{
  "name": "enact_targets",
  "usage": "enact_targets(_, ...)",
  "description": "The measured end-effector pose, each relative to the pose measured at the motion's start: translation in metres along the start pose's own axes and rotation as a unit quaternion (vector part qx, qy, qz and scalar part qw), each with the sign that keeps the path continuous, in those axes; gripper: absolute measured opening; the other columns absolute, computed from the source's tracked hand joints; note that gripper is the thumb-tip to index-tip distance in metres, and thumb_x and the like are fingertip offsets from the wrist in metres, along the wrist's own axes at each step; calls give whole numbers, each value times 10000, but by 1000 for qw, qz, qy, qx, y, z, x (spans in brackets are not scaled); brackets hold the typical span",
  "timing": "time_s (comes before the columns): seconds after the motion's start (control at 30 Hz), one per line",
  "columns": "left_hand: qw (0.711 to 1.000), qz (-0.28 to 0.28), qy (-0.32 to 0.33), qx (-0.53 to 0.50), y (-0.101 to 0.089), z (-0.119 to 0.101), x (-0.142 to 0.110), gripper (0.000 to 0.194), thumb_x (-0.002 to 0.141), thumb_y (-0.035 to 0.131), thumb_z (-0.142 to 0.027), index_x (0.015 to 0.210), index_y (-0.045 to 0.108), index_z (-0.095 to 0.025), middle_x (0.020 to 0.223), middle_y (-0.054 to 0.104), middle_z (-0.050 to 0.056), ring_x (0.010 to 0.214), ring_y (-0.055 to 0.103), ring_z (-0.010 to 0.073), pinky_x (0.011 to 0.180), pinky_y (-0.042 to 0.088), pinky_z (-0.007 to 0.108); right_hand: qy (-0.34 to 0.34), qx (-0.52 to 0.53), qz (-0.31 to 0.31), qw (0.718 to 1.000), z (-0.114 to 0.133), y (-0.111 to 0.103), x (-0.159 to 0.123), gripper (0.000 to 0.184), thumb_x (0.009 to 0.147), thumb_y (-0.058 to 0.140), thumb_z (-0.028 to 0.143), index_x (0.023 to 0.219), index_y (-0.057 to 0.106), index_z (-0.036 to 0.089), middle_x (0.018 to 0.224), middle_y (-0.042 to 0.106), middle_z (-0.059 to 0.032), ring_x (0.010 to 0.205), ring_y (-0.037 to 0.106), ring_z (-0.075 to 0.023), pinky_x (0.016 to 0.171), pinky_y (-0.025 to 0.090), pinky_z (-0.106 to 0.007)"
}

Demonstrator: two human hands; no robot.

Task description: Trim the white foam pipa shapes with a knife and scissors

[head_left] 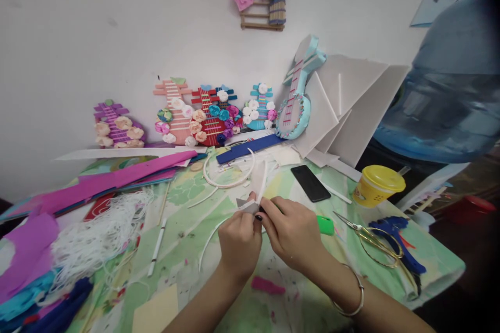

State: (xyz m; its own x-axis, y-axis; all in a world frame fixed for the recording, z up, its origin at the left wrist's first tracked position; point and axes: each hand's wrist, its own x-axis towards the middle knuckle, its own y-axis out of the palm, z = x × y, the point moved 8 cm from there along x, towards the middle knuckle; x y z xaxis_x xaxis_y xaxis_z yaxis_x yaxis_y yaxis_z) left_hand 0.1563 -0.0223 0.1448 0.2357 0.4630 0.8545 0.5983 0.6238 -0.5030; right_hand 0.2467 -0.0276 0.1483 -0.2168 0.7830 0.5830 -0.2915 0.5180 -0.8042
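My left hand (pixel 241 237) is closed, thumb and fingers pinching a narrow white foam-board strip (pixel 262 179) above the middle of the table. Right beside it, my right hand (pixel 291 226), with a bracelet at the wrist, is closed on the same strip, the fingertips of both hands nearly touching. A small grey pointed piece (pixel 242 202) shows at the left fingers; its kind is unclear. The end of a bright green object (pixel 325 225) shows past my right hand; whether it is held or lies on the table I cannot tell. A white ring (pixel 211 183) lies beyond the hands.
Gold-handled scissors (pixel 377 242), a blue glue gun (pixel 402 250), a yellow-lidded tub (pixel 378 184) and a black phone (pixel 310 183) lie at the right. White string (pixel 103 234) and magenta sheets (pixel 113 179) cover the left. Small decorated instruments (pixel 211 114) lean against the wall.
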Motion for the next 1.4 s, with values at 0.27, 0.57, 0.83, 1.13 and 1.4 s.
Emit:
enact_targets(0.27,1000,12,-19,-6,-13,2,-9,161,828,446,-113,742,574,-156,825,711,99,590,637,151,520,433,240,-19,5,11,1000,11,1,-6,291,921,353,332,1106,552,227,761,572,-28,637,475,-154,581,270,-287)
enact_targets(0.57,1000,-7,-11,9,-18,1,-15,172,820,490,-109,943,611,-120,852,711,120,700,679,187,585,493,234,-19,-16,1,1000,7,0,-12,356,912,393,346,1225,513,225,737,571,-28,633,496,-148,571,297,-287)
enact_targets(0.83,999,1,-33,-20,-15,0,-21,335,807,512,-97,1136,559,-135,989,684,135,805,672,201,657,522,260,3,-28,8,1000,9,-3,-10,301,917,372,354,1115,570,244,686,538,-17,594,469,-142,540,257,-288)
enact_targets(1.13,999,-30,-16,-34,-20,1,-26,293,783,544,-66,1067,585,-125,948,691,140,828,672,219,668,541,274,7,-23,27,999,5,-3,-12,325,921,362,376,1181,523,268,709,544,-11,600,487,-146,534,243,-292)
enact_targets(1.4,999,-37,-5,-38,-22,-2,-30,348,790,530,-54,1129,557,-128,959,689,140,888,662,219,744,547,286,9,-26,13,1000,2,-6,-16,330,917,380,367,1186,541,262,693,548,-9,593,497,-134,524,249,-283)
